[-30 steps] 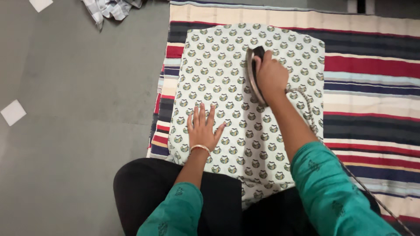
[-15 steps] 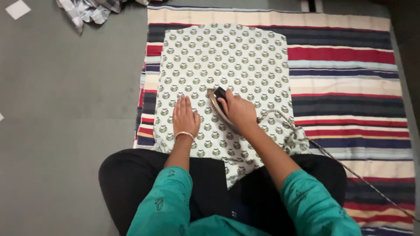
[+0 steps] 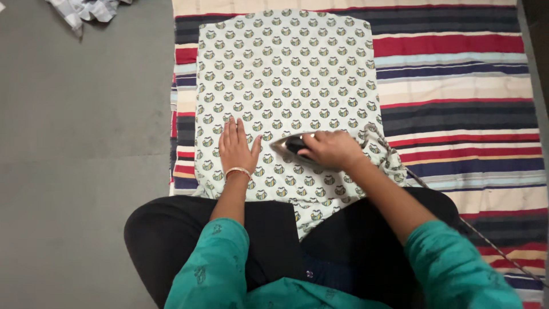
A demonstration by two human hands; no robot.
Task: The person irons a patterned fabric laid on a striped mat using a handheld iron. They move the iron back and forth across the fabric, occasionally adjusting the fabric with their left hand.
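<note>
A pale patterned cloth (image 3: 286, 80) lies flat on a striped blanket (image 3: 457, 86). My right hand (image 3: 331, 150) grips the handle of a metal iron (image 3: 290, 145), which rests on the cloth's near part with its tip pointing left. My left hand (image 3: 236, 147) lies flat on the cloth just left of the iron's tip, fingers spread, a bangle on the wrist. The iron's braided cord (image 3: 394, 161) runs off to the right across the blanket.
Grey floor (image 3: 86, 143) lies to the left of the blanket. A crumpled checked garment (image 3: 86, 10) sits at the top left. My crossed legs in black trousers (image 3: 269, 240) cover the cloth's near edge.
The iron has come back from the cloth's far part to its near part and turned its tip to the left. My left hand stayed flat on the cloth.
</note>
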